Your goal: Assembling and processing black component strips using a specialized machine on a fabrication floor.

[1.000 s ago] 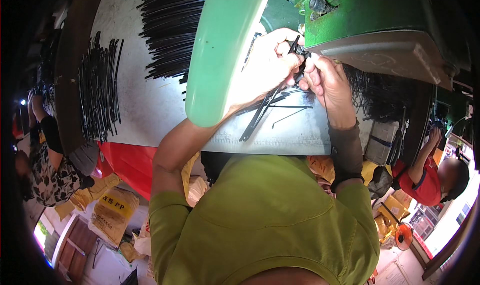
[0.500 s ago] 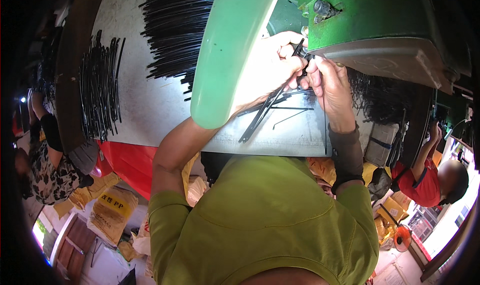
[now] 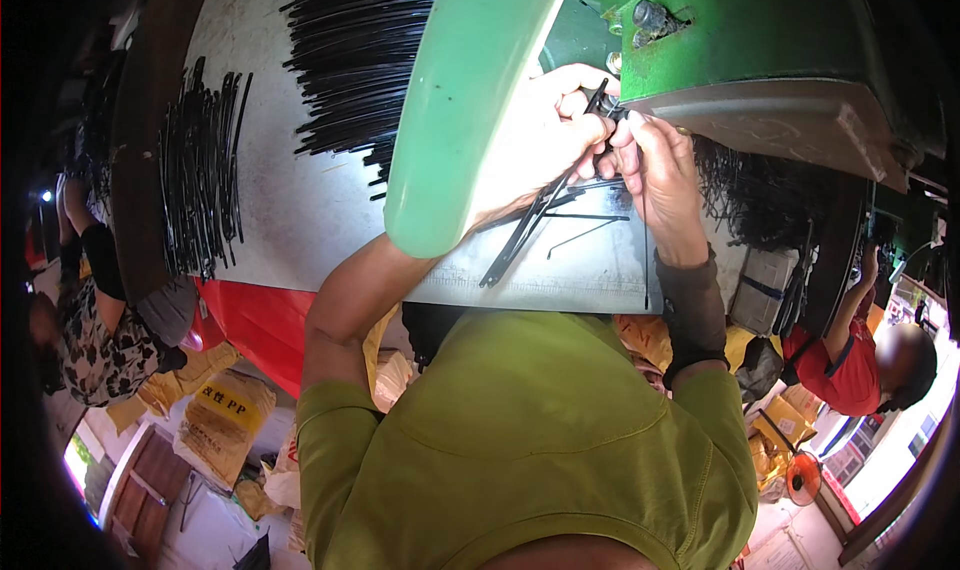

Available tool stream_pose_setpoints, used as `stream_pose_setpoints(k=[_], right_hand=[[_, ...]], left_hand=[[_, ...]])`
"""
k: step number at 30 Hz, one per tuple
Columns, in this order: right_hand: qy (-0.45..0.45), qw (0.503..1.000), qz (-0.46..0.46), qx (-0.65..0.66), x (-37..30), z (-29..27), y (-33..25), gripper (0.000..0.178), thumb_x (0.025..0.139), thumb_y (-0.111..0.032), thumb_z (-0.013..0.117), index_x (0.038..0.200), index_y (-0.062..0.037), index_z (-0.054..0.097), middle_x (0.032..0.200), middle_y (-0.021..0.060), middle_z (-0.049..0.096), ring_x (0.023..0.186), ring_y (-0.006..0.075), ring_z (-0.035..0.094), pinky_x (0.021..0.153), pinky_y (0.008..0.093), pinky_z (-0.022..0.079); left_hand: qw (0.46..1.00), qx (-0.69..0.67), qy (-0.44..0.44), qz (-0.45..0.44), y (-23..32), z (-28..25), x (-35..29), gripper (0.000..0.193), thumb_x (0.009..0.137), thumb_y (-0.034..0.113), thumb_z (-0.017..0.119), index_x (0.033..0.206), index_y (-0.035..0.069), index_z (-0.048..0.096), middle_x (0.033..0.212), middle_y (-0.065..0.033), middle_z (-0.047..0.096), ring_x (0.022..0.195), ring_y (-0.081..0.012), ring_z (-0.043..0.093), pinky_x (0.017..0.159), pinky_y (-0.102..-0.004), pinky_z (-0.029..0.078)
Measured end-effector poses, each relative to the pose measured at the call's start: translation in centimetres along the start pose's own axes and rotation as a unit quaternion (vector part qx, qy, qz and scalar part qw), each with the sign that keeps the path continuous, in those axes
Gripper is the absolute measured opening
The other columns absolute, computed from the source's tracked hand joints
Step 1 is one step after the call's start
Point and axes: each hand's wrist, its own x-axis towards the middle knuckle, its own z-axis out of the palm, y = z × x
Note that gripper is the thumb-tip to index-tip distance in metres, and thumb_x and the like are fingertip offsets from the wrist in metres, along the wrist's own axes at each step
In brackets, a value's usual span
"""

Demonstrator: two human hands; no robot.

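Observation:
My left hand [image 3: 548,135] is closed on a few long, flat black strips [image 3: 520,238], which slant down from the fingers toward the near edge of the metal table. A pale green curved panel [image 3: 450,110] covers part of that hand and wrist. Close against it, my right hand [image 3: 668,175] pinches a thin black rod [image 3: 646,255] that hangs down past the fingers. Both sets of fingertips meet beside a green machine [image 3: 750,40]; what lies between them is partly hidden. Loose black rods [image 3: 590,218] lie on the table under my hands.
A large pile of black rods [image 3: 350,60] covers the far part of the metal table [image 3: 270,170]; a smaller pile [image 3: 200,170] lies at left. More dark strands [image 3: 765,195] sit below the machine. One person [image 3: 845,365] works at right, another [image 3: 95,330] at left.
My hands stay almost in place at the machine. The thin rod in my right hand has shifted slightly left, and the right fingertips have moved a little.

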Motion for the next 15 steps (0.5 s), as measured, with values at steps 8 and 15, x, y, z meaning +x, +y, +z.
stream_pose_setpoints(k=[8, 15], right_hand=[[-0.052, 0.992, 0.08, 0.08, 0.6, -0.8, -0.6, 0.027, 0.094, -0.015, 0.05, 0.075, 0.0012, 0.059, 0.05, 0.0013, 0.047, 0.041, 0.0076, 0.042, 0.049, 0.0235, 0.043], [-0.106, 0.983, 0.08, -0.128, -3.0, 1.1, -0.4, 0.032, 0.099, -0.018, 0.045, 0.081, 0.0038, 0.059, 0.063, 0.0091, 0.06, 0.053, 0.0132, 0.06, 0.052, 0.0228, 0.05]], left_hand=[[1.0, -0.006, 0.01, -0.003, 0.5, -0.5, -0.3, 0.011, 0.082, 0.0, 0.057, 0.093, -0.001, 0.056, 0.068, -0.0062, 0.061, 0.051, -0.009, 0.056, 0.046, -0.0207, 0.046], [1.0, -0.013, 0.02, -0.009, 0.2, -0.6, -0.2, 0.014, 0.081, -0.004, 0.064, 0.092, 0.001, 0.056, 0.071, -0.0049, 0.061, 0.057, -0.0104, 0.058, 0.054, -0.0206, 0.048]])
